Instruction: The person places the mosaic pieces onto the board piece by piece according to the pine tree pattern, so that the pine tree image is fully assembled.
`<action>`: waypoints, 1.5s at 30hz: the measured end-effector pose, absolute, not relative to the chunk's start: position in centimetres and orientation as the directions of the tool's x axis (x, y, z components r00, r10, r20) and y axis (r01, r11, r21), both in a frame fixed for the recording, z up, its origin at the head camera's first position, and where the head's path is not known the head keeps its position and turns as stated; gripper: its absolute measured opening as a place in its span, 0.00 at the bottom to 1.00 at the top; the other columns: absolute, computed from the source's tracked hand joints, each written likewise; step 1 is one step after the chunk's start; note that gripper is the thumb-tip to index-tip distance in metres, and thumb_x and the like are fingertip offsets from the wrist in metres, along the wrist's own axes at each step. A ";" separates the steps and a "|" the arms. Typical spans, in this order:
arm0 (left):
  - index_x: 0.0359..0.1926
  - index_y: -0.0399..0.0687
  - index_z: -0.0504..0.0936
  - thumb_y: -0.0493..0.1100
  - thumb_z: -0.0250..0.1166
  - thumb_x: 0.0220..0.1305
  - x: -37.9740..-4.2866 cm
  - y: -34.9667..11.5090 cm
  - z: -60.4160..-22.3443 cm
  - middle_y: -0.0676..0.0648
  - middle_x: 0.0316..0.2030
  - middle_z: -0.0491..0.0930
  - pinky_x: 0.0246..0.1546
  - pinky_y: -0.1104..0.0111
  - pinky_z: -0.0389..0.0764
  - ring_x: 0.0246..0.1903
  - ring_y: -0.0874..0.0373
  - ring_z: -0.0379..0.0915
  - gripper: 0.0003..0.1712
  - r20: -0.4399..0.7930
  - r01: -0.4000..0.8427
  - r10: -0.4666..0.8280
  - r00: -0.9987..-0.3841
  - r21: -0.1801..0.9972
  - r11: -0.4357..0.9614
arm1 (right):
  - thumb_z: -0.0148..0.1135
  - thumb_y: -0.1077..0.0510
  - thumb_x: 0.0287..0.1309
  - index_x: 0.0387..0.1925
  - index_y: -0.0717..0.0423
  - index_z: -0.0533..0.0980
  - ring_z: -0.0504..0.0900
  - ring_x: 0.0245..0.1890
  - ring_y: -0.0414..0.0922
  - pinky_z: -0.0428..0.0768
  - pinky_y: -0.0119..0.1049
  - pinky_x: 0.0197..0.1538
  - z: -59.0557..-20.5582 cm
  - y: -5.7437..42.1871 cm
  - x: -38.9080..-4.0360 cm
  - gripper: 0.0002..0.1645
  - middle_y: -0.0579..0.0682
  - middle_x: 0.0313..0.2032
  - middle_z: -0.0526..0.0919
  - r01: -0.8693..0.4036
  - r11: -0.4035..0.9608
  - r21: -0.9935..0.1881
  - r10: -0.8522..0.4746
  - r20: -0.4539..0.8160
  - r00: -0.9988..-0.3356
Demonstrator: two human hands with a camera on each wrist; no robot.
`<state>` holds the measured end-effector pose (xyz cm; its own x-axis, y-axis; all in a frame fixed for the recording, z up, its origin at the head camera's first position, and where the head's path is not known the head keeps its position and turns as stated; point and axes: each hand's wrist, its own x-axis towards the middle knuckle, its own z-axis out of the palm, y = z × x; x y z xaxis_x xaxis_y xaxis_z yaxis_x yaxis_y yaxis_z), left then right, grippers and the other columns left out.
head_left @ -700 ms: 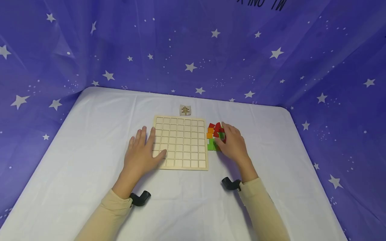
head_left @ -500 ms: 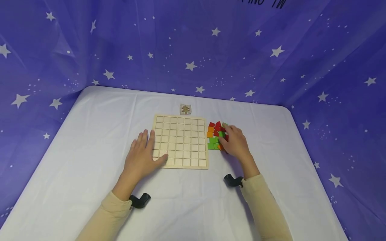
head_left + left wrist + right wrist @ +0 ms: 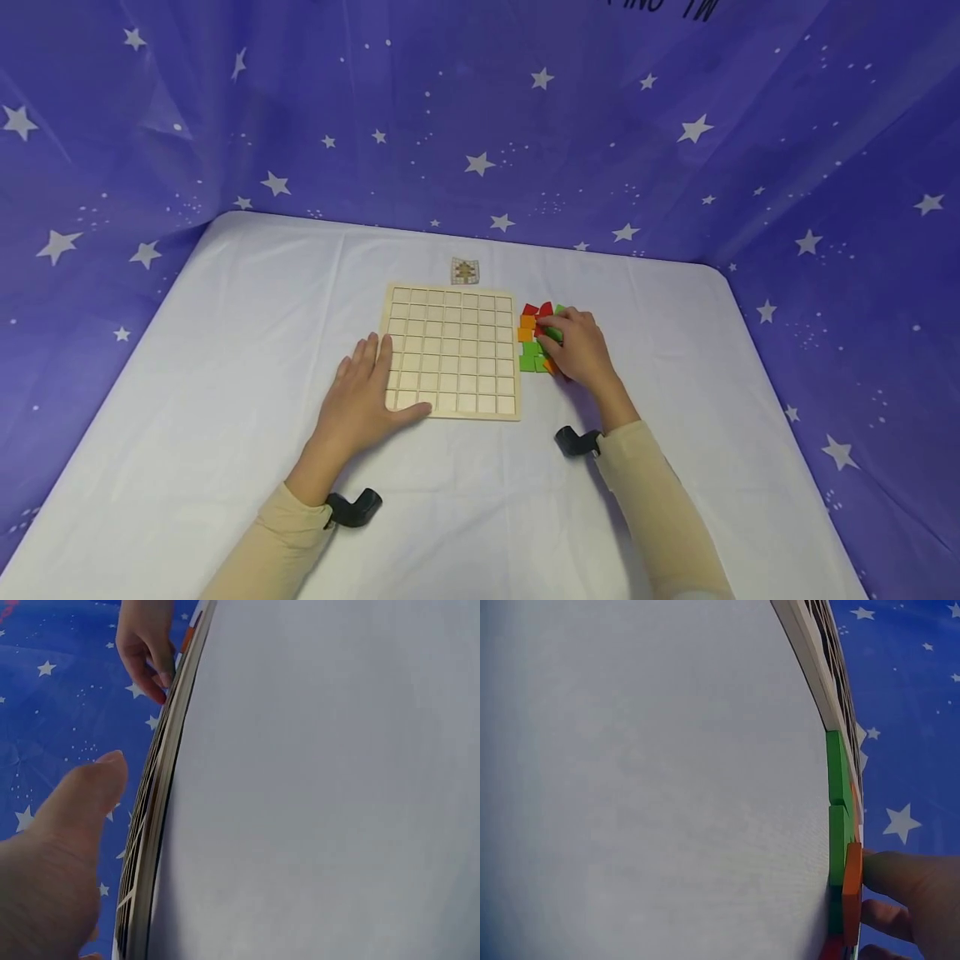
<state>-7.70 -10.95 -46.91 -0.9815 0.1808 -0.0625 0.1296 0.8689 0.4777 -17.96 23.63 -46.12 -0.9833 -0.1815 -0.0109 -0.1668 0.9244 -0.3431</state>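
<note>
A square wooden grid board (image 3: 451, 351) lies flat on the white table. My left hand (image 3: 358, 410) is at the board's left side, fingers straight, thumb stretched over its front edge. To the right of the board is a cluster of small coloured pieces: green (image 3: 528, 364), orange (image 3: 525, 334) and red (image 3: 546, 309). Over that cluster my right hand (image 3: 587, 354) has bent fingers, with pieces showing in the gap between thumb and index finger. In the right wrist view, an orange piece (image 3: 852, 894) stands out beside green pieces (image 3: 837, 769), close to the fingertips. The palm hides part of the cluster.
Behind the board lies a small card (image 3: 465, 271) with a tree pattern on a grid. A blue star-printed curtain (image 3: 480, 117) surrounds the table's back and sides. Black wrist mounts (image 3: 356, 507) stick out from both sleeves.
My left hand has slid toward the front along the board's left side. The right hand's index finger has shifted left, closer to the thumb, over the red and green pieces.
</note>
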 end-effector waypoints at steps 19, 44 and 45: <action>0.78 0.33 0.39 0.79 0.63 0.50 -7.5 -10.5 -48.1 0.34 0.78 0.36 0.77 0.46 0.42 0.78 0.38 0.33 0.75 -0.065 0.128 0.180 -0.981 0.480 0.868 | 0.64 0.45 0.64 0.54 0.50 0.80 0.68 0.54 0.55 0.71 0.52 0.62 -46.0 23.7 -19.1 0.22 0.53 0.50 0.78 -0.127 0.913 -0.387 -0.177 -0.096 -0.980; 0.78 0.34 0.38 0.79 0.63 0.50 -7.6 -10.5 -48.3 0.35 0.79 0.35 0.77 0.46 0.42 0.79 0.39 0.31 0.75 -0.093 0.123 0.190 -0.977 0.481 0.868 | 0.62 0.57 0.66 0.61 0.49 0.76 0.69 0.63 0.56 0.67 0.57 0.70 -45.9 25.9 -19.6 0.22 0.55 0.59 0.76 -0.037 0.897 -0.441 -0.086 -0.092 -0.992; 0.78 0.34 0.38 0.78 0.64 0.50 -7.6 -10.5 -48.3 0.34 0.79 0.35 0.77 0.46 0.42 0.79 0.39 0.31 0.75 -0.089 0.125 0.190 -0.978 0.481 0.868 | 0.62 0.57 0.67 0.61 0.49 0.76 0.69 0.63 0.56 0.67 0.57 0.70 -45.9 26.0 -19.6 0.22 0.55 0.59 0.76 -0.042 0.896 -0.441 -0.088 -0.086 -0.992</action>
<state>-7.59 -10.49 -48.25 -0.9778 0.1899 -0.0891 0.1246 0.8676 0.4814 -19.64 26.01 -45.93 -0.9924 -0.0883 -0.0858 -0.0416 0.8963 -0.4415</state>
